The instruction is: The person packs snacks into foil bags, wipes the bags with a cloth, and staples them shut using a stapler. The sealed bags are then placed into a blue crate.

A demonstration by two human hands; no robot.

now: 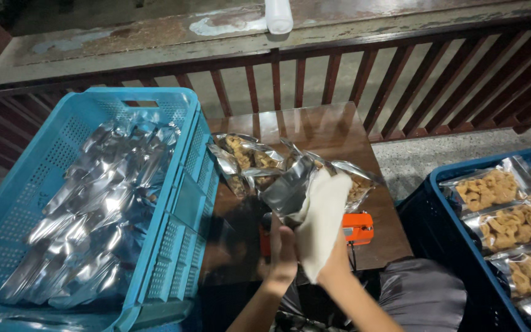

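Observation:
My left hand (pixel 283 249) grips the lower edge of a silver foil pouch (pixel 289 189) held above a small brown table (pixel 321 132). My right hand (pixel 334 261) holds a white cloth (pixel 322 221) pressed against that pouch. Several clear-fronted foil pouches filled with fried snacks (pixel 250 161) lie in a loose pile on the table just beyond my hands. An orange device (pixel 357 227) sits on the table under the cloth, partly hidden.
A light blue plastic crate (pixel 185 203) of foil pouches stands at the left. A dark blue crate (pixel 437 178) with filled snack pouches (pixel 493 189) is at the right. A reddish wooden railing (pixel 302 80) runs behind the table, and a white bottle (pixel 278 15) stands on the ledge.

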